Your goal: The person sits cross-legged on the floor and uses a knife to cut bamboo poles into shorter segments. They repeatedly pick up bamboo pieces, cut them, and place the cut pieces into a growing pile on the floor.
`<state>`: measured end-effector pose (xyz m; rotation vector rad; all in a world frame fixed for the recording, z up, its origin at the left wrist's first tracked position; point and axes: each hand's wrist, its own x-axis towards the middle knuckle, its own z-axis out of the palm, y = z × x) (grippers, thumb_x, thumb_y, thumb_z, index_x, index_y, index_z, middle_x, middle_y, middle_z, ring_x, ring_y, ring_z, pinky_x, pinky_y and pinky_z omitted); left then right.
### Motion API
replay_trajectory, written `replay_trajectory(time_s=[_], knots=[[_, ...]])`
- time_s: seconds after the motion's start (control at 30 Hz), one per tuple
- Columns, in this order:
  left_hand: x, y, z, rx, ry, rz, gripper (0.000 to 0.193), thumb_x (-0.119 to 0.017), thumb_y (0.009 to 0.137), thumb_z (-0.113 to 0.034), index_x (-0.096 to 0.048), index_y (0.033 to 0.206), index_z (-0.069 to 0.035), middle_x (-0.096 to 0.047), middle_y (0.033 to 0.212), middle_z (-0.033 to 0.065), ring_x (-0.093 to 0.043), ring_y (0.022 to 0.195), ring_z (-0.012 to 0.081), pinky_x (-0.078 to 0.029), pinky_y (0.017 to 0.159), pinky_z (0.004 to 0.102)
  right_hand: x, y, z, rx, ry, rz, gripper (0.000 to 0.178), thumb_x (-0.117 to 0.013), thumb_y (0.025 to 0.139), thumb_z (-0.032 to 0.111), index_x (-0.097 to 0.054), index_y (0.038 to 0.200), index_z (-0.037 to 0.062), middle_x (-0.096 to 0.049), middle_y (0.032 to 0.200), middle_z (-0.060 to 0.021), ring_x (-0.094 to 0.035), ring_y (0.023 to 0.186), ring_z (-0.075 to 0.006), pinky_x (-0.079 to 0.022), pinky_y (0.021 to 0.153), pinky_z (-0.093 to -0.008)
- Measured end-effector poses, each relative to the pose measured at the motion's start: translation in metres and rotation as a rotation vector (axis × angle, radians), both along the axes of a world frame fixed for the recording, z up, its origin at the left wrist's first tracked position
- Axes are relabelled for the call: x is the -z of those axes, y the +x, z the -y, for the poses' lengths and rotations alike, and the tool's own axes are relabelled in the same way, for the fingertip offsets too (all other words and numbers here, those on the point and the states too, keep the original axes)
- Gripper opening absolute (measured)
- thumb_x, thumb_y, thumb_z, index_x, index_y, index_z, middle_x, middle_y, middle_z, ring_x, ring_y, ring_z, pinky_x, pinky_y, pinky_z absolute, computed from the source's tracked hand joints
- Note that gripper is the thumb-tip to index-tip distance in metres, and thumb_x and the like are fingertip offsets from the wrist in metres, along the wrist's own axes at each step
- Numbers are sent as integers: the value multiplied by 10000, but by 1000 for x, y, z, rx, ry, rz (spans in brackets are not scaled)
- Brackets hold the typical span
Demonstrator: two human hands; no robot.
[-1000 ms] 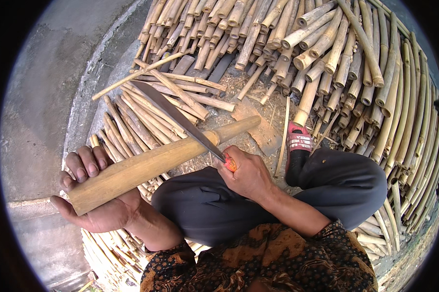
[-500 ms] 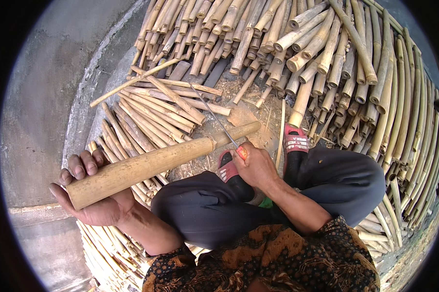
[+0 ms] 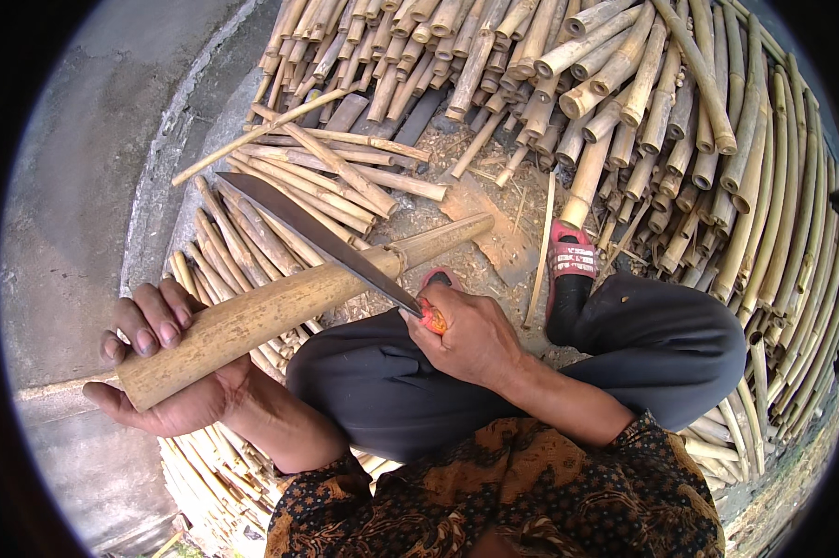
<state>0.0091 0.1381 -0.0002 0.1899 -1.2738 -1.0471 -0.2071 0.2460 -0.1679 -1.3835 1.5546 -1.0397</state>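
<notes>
My left hand [image 3: 201, 400] holds the thick near-left end of a bamboo piece [image 3: 243, 321], its palm under it and fingers curled over the far side. The bamboo slants up to the right, above my left thigh, and narrows past a node to a thinner far end. In my closed right hand [image 3: 470, 335] is the red-orange handle of a machete [image 3: 312, 231]. Its broad dark blade points up and left and crosses over the bamboo beside the node. Whether the blade touches the bamboo I cannot tell.
Stacked bamboo poles [image 3: 624, 93] rise ahead and curve round to the right. Thinner split sticks [image 3: 317, 186] lie at the left, partly beneath the held bamboo. Shavings and a flat brown slab [image 3: 489, 223] are on the ground near my red sandal [image 3: 571, 256]. Grey concrete [image 3: 85, 186] is farther left.
The machete has swung left and turned, so its broad side now shows. My right hand has moved slightly left and down toward me. The bamboo has shifted slightly left.
</notes>
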Motion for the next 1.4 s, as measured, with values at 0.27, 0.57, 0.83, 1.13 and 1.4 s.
replay_trajectory(time_s=[0.27, 0.57, 0.83, 1.13, 1.4], knots=[[3, 2, 12, 51, -55, 40, 728, -394, 1011, -709, -703, 1119, -59, -516, 791, 60, -500, 714, 187, -396, 668, 335, 27, -10, 1, 62, 141, -33, 320, -653, 958, 272, -624, 1003, -43, -688, 812, -311, -697, 801, -494, -554, 734, -540], [65, -9, 74, -264, 191, 592, 936, -569, 939, -728, -427, 1461, 36, -615, 1307, 237, -590, 1260, 352, -450, 1106, 473, 158, -48, -14, 262, 620, -264, 363, -611, 941, 271, -685, 1111, -41, -713, 1030, -321, -701, 1010, -465, -552, 915, -525], [237, -43, 71, 29, 761, 821, 481, -669, 1031, -238, -512, 1422, -6, -630, 1307, 132, -610, 1192, 212, -515, 1043, 382, 197, -48, -25, 331, 627, -216, 410, -604, 942, 303, -679, 1147, -45, -709, 1091, -317, -691, 1061, -469, -537, 952, -526], [220, 211, 50, -1052, 846, 234, 512, -589, 1016, -480, -606, 1143, 15, -588, 1014, 110, -586, 902, 242, -513, 846, 369, 195, -45, -20, 314, 696, -170, 445, -586, 957, 323, -662, 1185, -52, -705, 1122, -313, -686, 1081, -463, -530, 967, -519], [307, 362, -144, -1260, 1552, 590, 646, -596, 1013, -511, -605, 1281, 77, -663, 1053, 162, -645, 891, 252, -549, 821, 365, 198, -38, -13, 350, 681, -142, 420, -577, 945, 335, -686, 1150, -15, -708, 1117, -300, -685, 1086, -449, -528, 971, -520]])
